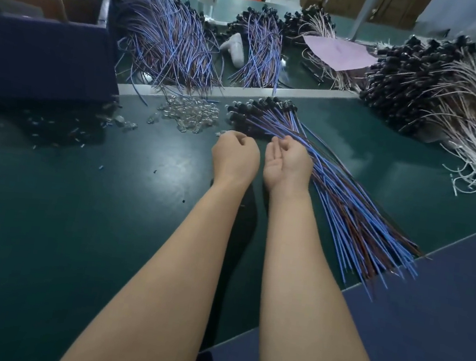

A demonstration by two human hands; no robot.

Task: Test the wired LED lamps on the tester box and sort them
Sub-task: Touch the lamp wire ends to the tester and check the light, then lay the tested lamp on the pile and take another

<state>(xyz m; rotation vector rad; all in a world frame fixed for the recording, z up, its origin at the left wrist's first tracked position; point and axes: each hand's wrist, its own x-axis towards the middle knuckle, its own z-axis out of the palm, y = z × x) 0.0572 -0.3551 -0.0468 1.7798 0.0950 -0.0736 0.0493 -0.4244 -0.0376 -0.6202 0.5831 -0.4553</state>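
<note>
The blue-and-brown-wired, black-headed lamp bundle (335, 190) lies diagonally against my right hand (288, 164), farther from my left hand (235, 155); both curl, grip I cannot tell.

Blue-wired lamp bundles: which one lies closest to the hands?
The fanned bundle by the right hand; the large pile and the small pile lie beyond the pale strip.

Blue-and-brown-wired lamp bundle (329, 186) directly ahead of you: flat on tabletop (74, 219), black heads grouped at far end, wires fanning toward your right, tips overhanging near edge. Larger blue-wired heap (164, 37) far left, heads away from you. Smaller blue-wired bundle (259, 53) far centre. White-wired heap (441, 98) on your right, black heads piled, wires trailing toward you.
</note>
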